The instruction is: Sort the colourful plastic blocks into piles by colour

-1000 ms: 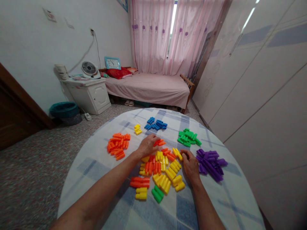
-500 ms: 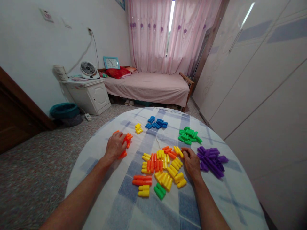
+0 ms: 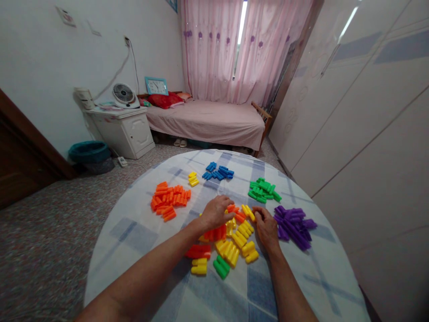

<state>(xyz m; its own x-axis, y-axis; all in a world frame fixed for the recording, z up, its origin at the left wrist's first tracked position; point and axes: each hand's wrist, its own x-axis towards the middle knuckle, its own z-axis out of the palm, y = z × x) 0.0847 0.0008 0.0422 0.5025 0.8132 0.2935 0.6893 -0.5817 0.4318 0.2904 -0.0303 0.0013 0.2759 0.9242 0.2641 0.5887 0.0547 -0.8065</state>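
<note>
My left hand (image 3: pixel 217 212) is over the mixed group of blocks in the middle of the table, its fingers apart and stretched towards the orange blocks (image 3: pixel 240 216). It covers some yellow and orange pieces. Curled fingers of my right hand (image 3: pixel 267 227) rest at the right end of a yellow plastic block (image 3: pixel 248 212); whether they grip anything is hidden. More yellow blocks (image 3: pixel 228 252) lie in front of the hands, with a green block (image 3: pixel 221 267) nearest me. To the left is an orange pile (image 3: pixel 170 197).
Purple blocks (image 3: pixel 295 226) are heaped just right of my right hand. Green blocks (image 3: pixel 264 190), blue blocks (image 3: pixel 218 172) and a small yellow group (image 3: pixel 193 179) lie farther back. A checked cloth covers the round table (image 3: pixel 134 264). Beyond stand a bed (image 3: pixel 208 117) and a wardrobe (image 3: pixel 368 134).
My left hand has moved right, from the orange pile to above the mixed blocks in the middle, leaving the orange pile uncovered. My right hand has stayed in place.
</note>
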